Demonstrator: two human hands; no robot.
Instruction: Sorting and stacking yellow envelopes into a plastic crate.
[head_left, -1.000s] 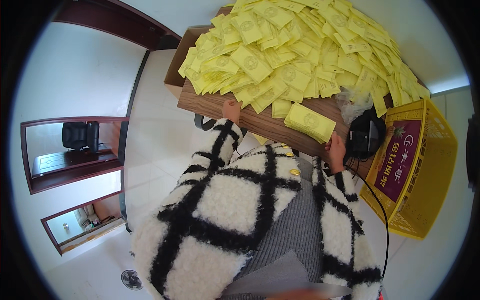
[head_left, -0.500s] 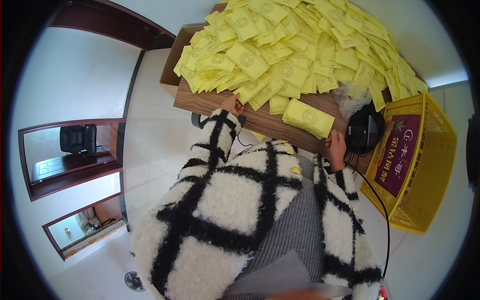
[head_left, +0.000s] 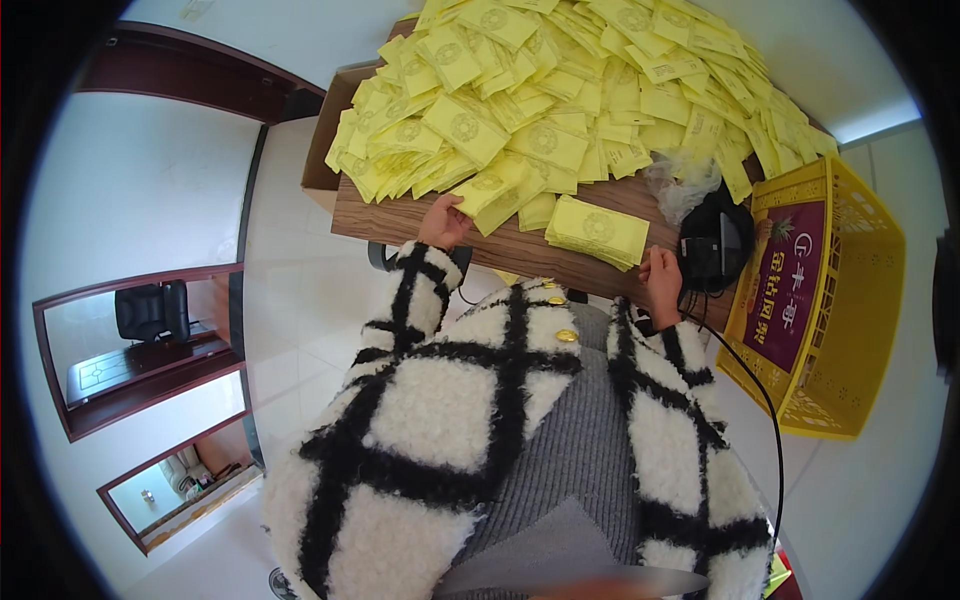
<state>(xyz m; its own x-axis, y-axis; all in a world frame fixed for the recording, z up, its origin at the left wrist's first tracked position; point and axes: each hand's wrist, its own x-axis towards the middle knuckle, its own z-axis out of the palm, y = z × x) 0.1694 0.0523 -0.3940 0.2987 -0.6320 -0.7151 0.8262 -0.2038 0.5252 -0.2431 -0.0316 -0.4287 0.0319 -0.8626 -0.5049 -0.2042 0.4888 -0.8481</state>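
Note:
My left hand [head_left: 443, 222] is at the near edge of a large heap of yellow paper packets [head_left: 540, 95]. Its thumb and fingers pinch the corner of one yellow packet [head_left: 488, 186] at the heap's front. A neat stack of the same packets [head_left: 598, 232] lies near the table's front edge, between my hands. Just right of that stack is my right hand [head_left: 660, 280], its fingers curled in and nothing visible in them. Each packet bears a round dark print.
The heap covers most of the wooden table [head_left: 385, 215]. A crumpled clear plastic bag [head_left: 685, 185] and a black device [head_left: 715, 250] with a cable lie on the right. Beside the table stands a yellow plastic crate [head_left: 850, 310]; a cardboard box [head_left: 325, 145] stands on the left.
The whole view has shifted slightly. My left hand has closed on the front packet's corner and raised it a little. My right hand stays beside the stack.

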